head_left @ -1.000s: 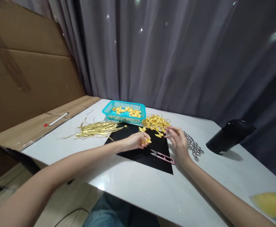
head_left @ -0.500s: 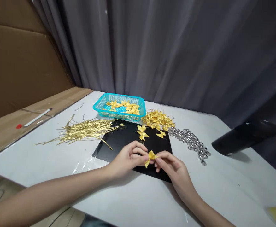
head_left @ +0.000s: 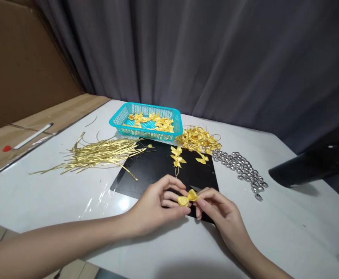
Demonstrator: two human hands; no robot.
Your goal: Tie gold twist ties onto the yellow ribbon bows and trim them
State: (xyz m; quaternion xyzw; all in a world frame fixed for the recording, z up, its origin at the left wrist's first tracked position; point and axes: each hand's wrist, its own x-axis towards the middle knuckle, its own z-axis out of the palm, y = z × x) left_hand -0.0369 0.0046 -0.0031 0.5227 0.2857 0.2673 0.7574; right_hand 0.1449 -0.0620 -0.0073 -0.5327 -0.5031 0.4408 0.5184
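Note:
A small yellow ribbon bow [head_left: 183,201] is held between my two hands above the near part of a black mat [head_left: 154,166]. My left hand [head_left: 160,203] curls its fingers around the bow's left loop, thumb below it. The thumb and forefinger of my right hand [head_left: 223,211] pinch the right loop. A thin pointed metal tip [head_left: 195,188] shows just behind my right fingers; the rest of it is hidden. Farther up the mat lie a few more yellow bows [head_left: 177,155], with a loose loop of thread below them.
A turquoise basket [head_left: 146,133] with yellow bows stands at the back. Gold ties [head_left: 102,155] lie in a bundle on the left, a heap of yellow bows [head_left: 200,137] and silver beads [head_left: 247,170] on the right. A black cylinder [head_left: 305,170] is farther right.
The bow has turned in my fingers: its tails pointed down before, and now its two loops face me. The metal tip has come into sight by my right hand. The view has shifted slightly.

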